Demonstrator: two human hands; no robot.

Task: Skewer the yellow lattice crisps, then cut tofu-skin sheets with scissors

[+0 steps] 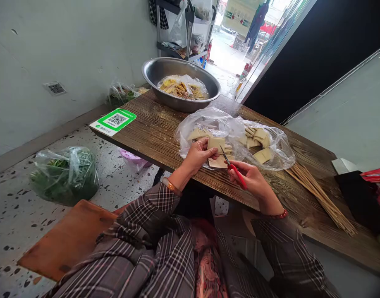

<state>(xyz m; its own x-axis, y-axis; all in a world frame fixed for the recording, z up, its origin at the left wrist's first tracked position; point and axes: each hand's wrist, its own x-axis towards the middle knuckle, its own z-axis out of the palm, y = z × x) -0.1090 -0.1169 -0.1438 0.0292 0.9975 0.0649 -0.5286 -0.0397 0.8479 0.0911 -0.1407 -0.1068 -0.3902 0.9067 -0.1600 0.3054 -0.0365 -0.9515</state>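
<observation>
My left hand (198,155) pinches a square piece of tofu sheet (216,143) between thumb and fingers. In my right hand (250,178) is a pair of red-handled scissors (238,175), its dark blades pointing up and left at the sheet's right edge. Whether the blades touch the sheet I cannot tell. Just beneath my hands, more pale sheets (217,162) lie at the table's front edge. Behind them spreads a clear plastic bag (205,118) with further sheets in it. To the right, a second clear bag (284,145) holds several folded sheets (261,136).
A large metal basin (151,70) with bagged yellowish food stands at the table's far end. Bamboo skewers (324,198) lie on the wooden table (155,124) at right, near a black box (354,198). A QR-code card (115,121) lies at left. Bagged greens (65,176) rest on the floor.
</observation>
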